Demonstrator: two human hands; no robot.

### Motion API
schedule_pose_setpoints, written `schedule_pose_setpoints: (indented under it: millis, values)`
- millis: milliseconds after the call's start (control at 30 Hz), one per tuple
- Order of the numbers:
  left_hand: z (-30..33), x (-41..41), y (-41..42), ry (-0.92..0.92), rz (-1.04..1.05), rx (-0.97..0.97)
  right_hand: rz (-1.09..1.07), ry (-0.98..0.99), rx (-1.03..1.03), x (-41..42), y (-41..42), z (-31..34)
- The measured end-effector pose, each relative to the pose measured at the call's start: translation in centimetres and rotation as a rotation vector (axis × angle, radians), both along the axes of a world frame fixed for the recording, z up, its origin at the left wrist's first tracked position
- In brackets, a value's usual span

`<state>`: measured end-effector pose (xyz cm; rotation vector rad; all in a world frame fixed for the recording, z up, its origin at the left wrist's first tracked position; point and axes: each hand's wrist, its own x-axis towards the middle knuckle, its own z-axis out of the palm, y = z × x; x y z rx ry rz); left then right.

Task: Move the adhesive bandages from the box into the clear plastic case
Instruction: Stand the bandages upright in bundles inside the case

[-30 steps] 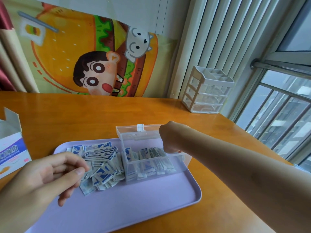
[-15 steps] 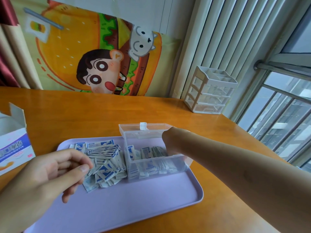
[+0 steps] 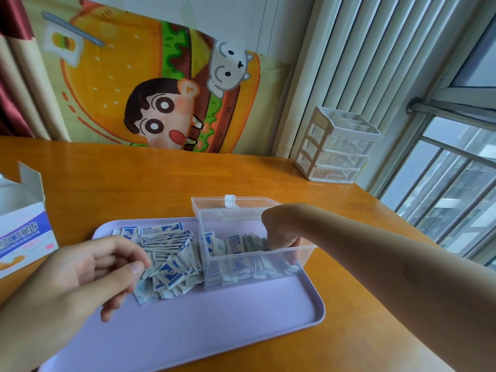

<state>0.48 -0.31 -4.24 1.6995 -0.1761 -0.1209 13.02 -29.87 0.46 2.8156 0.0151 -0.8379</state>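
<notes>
**Bandages split between tray pile and clear case**

The adhesive bandages [image 3: 167, 260] lie in a loose heap of white-and-blue wrappers on the lavender tray [image 3: 214, 331], just left of the clear plastic case [image 3: 255, 264]. More wrapped bandages stand and lean inside the case, filling its lower part; through the clear wall they blur together and cannot be counted. The case sits on the tray with its lid [image 3: 236, 202] tipped back behind it, a small white clasp at the lid's edge.

The right hand [image 3: 279, 229] reaches down into the case from above. Its fingertips are buried among the bandages and partly masked by the case rim, so whether it is pinching any of them cannot be told. The left hand [image 3: 88, 272] hovers over the near left of the tray, fingers loosely curled with the thumb close to them, holding nothing that shows (its wrist runs off the bottom-left edge).

The bandage box [image 3: 21, 232], white with a purple band and its top flap up, stands on the wooden table [image 3: 134, 178] left of the tray and is cut by the frame edge; its inside is not visible. Further back, near the window, a white drawer organiser [image 3: 338, 149] sits on the table, and a cartoon burger cloth [image 3: 150, 84] hangs behind.
</notes>
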Motion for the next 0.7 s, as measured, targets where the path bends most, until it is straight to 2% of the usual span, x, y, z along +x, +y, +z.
schedule_pose_setpoints:
  millis: [500, 600, 700]
  values:
    - [-0.1, 0.0, -0.1, -0.024, 0.004, -0.004, 0.086, -0.098, -0.091, 0.2, 0.0, -1.1]
    - [-0.1, 0.0, -0.1, -0.028, -0.003, -0.005, 0.060, -0.131, -0.045, 0.2, 0.2, -0.7]
    - [-0.2, 0.0, -0.1, -0.029, -0.007, -0.013, -0.040, -0.159, 0.084, 0.5, 0.2, -0.2]
